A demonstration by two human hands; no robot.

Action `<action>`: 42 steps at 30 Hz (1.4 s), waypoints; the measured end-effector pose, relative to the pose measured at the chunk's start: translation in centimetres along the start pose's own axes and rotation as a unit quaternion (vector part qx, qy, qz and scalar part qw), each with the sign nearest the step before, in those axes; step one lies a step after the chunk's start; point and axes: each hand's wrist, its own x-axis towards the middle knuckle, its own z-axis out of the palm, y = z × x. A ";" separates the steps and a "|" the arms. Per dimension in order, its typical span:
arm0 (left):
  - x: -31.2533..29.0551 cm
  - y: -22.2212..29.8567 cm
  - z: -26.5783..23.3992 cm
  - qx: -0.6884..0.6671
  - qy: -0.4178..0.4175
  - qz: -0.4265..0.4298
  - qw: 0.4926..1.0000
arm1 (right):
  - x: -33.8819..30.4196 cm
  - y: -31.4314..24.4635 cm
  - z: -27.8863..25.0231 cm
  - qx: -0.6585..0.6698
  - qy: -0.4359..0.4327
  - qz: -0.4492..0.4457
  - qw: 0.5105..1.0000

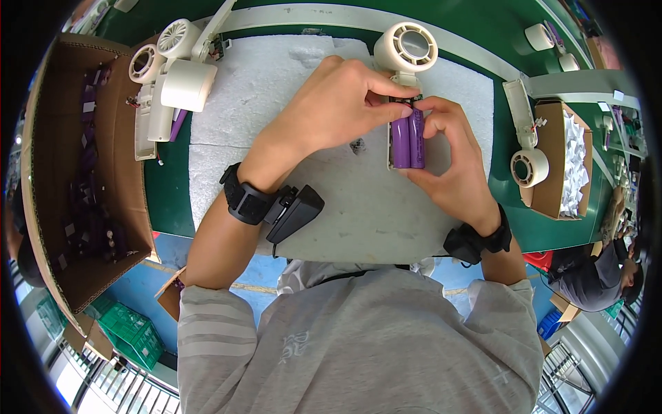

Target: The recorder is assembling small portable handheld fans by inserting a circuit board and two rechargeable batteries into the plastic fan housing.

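A cream handheld fan (pixel 383 58) lies on the foam pad with its round head away from me and its handle casing open. Two purple battery cells (pixel 400 148) sit side by side in the handle, with a small circuit board (pixel 418 98) above them. My left hand (pixel 338 100) reaches in from the left, thumb and forefinger pinched at the upper end of the cells; what lies between the fingertips is hidden. Around the right side of the handle curls my right hand (pixel 458 155), its thumb at the lower end and its fingertips near the board.
White foam (pixel 227 90) covers the green bench (pixel 169 200). Cream fan parts (pixel 186 86) are piled at the left, beside a deep cardboard box (pixel 134 172) holding purple cells. Another open fan (pixel 529 168) rests at the right by a carton of white slips (pixel 574 165). A person (pixel 589 283) is at far right.
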 end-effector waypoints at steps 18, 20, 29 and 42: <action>-0.2 0.0 -0.1 -0.023 -0.037 -0.025 0.999 | 0.7 0.0 0.0 0.033 -0.056 0.075 0.995; -0.1 -0.2 0.1 -0.054 -0.027 -0.037 0.998 | 0.9 0.0 -0.1 0.044 -0.074 0.100 0.991; -0.1 -0.5 0.6 -0.066 -0.008 -0.029 0.997 | 0.7 1.5 -1.0 0.071 -0.078 0.054 0.993; -0.1 0.5 0.0 -0.092 -0.006 -0.030 0.995 | 0.8 1.2 -1.1 0.049 -0.053 -0.007 0.997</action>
